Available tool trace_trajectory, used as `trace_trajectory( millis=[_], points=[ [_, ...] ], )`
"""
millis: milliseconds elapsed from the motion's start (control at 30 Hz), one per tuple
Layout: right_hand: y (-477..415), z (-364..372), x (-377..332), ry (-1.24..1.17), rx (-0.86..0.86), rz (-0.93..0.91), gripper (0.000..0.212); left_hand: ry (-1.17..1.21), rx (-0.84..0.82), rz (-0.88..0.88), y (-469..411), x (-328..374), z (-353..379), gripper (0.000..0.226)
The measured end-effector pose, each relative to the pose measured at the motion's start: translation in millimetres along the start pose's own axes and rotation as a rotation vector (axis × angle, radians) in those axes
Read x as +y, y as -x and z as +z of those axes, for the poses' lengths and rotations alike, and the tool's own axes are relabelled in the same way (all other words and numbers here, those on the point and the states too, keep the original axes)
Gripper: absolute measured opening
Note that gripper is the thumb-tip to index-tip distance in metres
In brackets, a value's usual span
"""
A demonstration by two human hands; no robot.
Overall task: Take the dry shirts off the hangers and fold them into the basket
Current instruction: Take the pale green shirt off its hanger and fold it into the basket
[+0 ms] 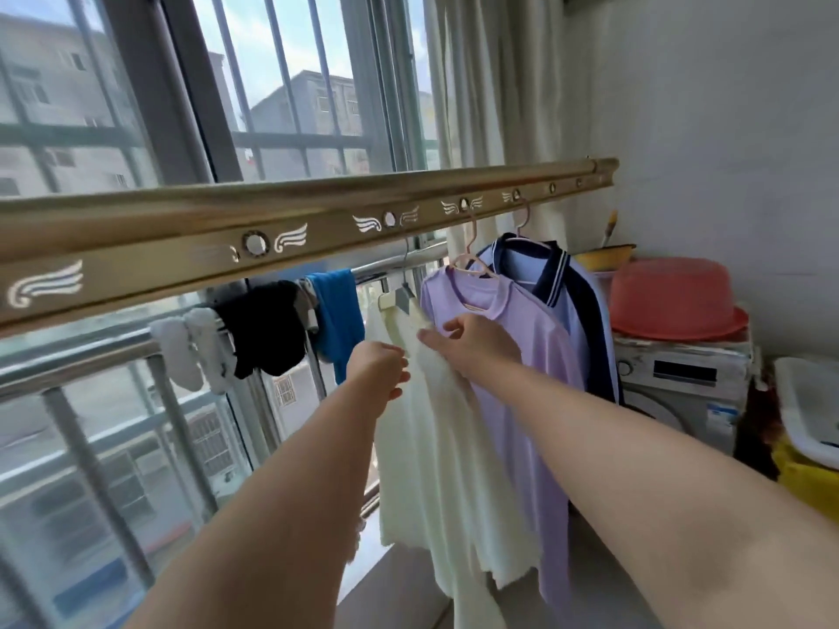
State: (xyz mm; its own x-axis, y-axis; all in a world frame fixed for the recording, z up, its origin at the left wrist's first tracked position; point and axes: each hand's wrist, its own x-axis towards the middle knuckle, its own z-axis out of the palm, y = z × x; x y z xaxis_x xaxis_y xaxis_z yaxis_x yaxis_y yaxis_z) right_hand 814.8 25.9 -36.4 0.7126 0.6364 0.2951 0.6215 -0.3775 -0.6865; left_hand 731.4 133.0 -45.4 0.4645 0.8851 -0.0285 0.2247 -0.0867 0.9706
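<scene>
A pale cream shirt (436, 451) hangs on a hanger (399, 296) under the gold drying rail (318, 224). My left hand (383, 367) grips its left shoulder with curled fingers. My right hand (472, 340) pinches the fabric near the collar. Right of it hangs a lilac shirt (522, 338) on a pink hanger (472, 261). Behind that hangs a light blue polo with navy collar (549, 274). A white basket (808, 410) shows at the right edge.
Socks, a black garment (268, 329) and a blue cloth (338, 311) drape over the steel railing (91, 360) by the barred window. A washing machine (681, 383) carries an upturned red basin (672, 297). A yellow thing (808, 478) sits under the basket.
</scene>
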Motion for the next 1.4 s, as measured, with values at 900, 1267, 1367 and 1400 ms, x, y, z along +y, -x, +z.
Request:
trace_trajectory(
  millis=[900, 1267, 1367, 1400],
  points=[
    [21.6, -2.1, 51.6, 0.056, -0.145, -0.114, 0.019, -0.759, 0.225, 0.336, 9.7, -18.3, -17.1, 0.021],
    [46.5, 2.1, 56.5, 0.549, 0.249, -0.08, 0.043, -0.74, 0.164, 0.333, 42.4, -29.4, 1.5, 0.015],
    [50.7, -1.8, 58.0, 0.602, 0.227, -0.101, 0.031, -0.764, 0.188, 0.327, 49.5, -30.4, 0.6, 0.013],
    [51.8, -3.8, 58.3, 0.609, 0.221, -0.095, 0.03, -0.764, 0.192, 0.319, 51.2, -31.1, 0.1, 0.013]
  ],
)
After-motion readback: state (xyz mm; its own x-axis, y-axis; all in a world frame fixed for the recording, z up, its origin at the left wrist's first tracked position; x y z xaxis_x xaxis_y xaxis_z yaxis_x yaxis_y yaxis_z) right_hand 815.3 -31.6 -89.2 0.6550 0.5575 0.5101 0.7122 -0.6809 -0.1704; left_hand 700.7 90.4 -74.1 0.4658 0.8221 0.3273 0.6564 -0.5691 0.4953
